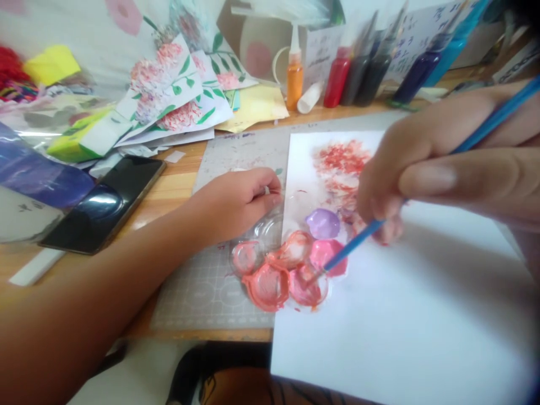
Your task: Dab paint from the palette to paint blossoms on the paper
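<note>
Paintbrush (pixel 363 239), blue-handled, is pinched in the fingers of the right hand (pixel 426 174), and its tip dips into a pink well of the clear plastic palette (pixel 291 264). The handle's upper end runs behind the fingers and out past the right edge of the view, so its full length is cut off. The bristles themselves are hard to make out against the wet paint.

The palette lies half on the left edge of the white paper (pixel 400 315) and half on the grey cutting mat (pixel 211 292) under it. Its wells hold red, pink and one lilac pool; the far wells are clear and hard to see. The left hand (pixel 240 199) rests on the palette's far rim, fingers curled closed and pinching something small and white that I cannot identify.

Beyond the palette, on the paper, is a blotchy red painted flower (pixel 341 163), partly hidden by the right hand. Left of the palette, past the mat, a dark phone (pixel 105 202) lies flat on the wooden table (pixel 169 191). Farther back from the palette stand paint bottles (pixel 337 79), blurred, next to a heap of painted flower sheets (pixel 177 95).
</note>
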`<state>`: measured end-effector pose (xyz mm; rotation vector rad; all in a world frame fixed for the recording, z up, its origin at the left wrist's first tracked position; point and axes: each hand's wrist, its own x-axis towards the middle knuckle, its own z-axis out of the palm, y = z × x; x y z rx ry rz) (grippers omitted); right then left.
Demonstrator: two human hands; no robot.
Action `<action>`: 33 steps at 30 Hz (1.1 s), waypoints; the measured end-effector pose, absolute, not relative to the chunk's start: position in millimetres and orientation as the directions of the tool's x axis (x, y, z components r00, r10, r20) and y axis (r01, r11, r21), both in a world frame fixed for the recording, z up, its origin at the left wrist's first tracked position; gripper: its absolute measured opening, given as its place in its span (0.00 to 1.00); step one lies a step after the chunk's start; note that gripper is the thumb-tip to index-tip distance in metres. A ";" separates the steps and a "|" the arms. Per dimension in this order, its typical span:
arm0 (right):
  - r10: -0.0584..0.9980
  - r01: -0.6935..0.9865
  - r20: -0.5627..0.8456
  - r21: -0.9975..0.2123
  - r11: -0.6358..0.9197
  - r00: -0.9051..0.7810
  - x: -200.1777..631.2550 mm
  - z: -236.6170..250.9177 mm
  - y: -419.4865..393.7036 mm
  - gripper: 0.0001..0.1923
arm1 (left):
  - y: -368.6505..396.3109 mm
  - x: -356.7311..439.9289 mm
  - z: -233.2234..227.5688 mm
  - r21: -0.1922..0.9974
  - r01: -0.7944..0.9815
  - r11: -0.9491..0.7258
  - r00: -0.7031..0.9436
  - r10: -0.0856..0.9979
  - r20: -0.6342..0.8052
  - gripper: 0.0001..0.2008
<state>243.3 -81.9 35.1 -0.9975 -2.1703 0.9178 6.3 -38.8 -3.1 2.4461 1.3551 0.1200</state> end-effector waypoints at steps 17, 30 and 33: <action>0.715 0.292 0.171 -0.830 0.475 -0.678 249.4 26.6 -74.9 0.29 | -40.0 5.3 -3.8 0.316 0.821 -0.475 0.521 0.850 -0.079 0.13; 0.587 0.198 0.342 -0.719 0.666 -0.734 252.2 23.5 -73.2 0.30 | -38.3 5.7 -5.1 0.309 0.817 -0.487 0.532 0.844 -0.075 0.14; 0.585 0.186 0.360 -0.717 0.672 -0.727 251.1 25.5 -75.7 0.31 | -38.1 6.6 -4.5 0.277 0.818 -0.504 0.545 0.833 -0.096 0.14</action>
